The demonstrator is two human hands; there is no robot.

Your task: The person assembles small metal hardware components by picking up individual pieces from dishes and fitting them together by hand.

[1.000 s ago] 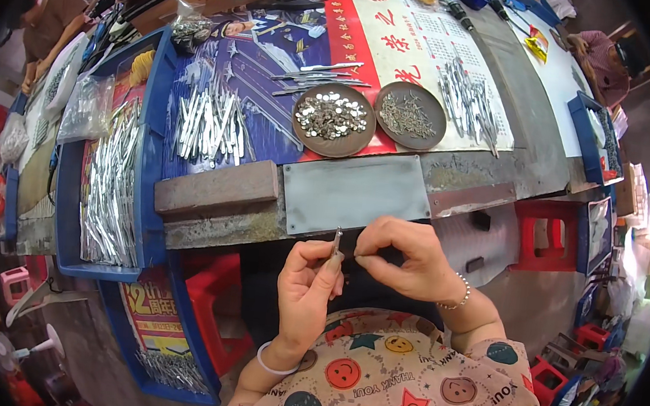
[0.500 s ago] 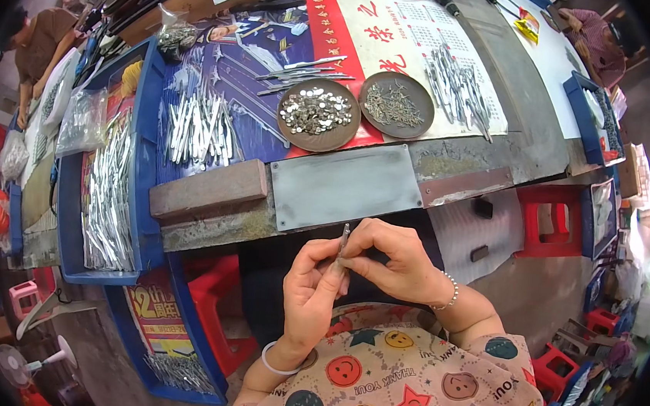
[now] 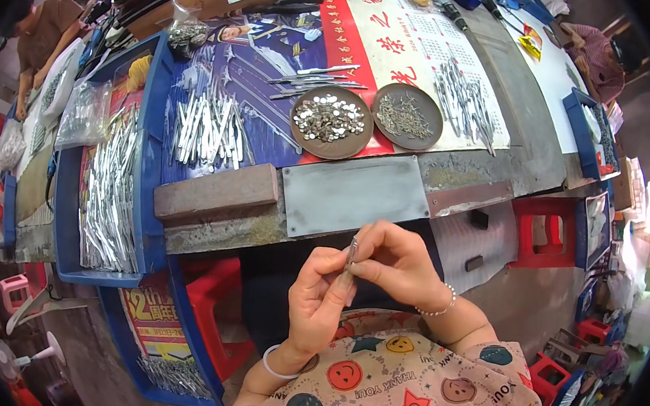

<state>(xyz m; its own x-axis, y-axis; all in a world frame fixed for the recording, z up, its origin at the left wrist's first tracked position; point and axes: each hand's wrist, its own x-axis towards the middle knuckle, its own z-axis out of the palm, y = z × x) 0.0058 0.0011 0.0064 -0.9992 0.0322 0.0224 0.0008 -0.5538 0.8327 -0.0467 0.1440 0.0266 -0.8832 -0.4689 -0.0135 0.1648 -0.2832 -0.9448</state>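
Observation:
A slim silvery metal piece [image 3: 352, 250] stands nearly upright between my hands, in front of the bench edge. My left hand [image 3: 315, 299] grips its lower part between thumb and fingers. The thumb and forefinger of my right hand [image 3: 401, 265] pinch it from the other side; fingers hide much of it. Just beyond lies a grey metal plate [image 3: 357, 194] on the bench edge. Behind that sit a brown dish [image 3: 328, 151] of small shiny discs and another brown dish [image 3: 406, 143] of small thin pins.
Slim metal strips [image 3: 212, 127] lie in a pile on the left, and another pile of strips [image 3: 469, 103] lies to the right. A whetstone-like block [image 3: 216, 193] rests at the front edge. More strips fill a blue tray [image 3: 152, 219]. Two people work farther off.
Both hands have shifted slightly right in the picture with the metal piece between them. The bench has also shifted a little in view. My grip looks the same.

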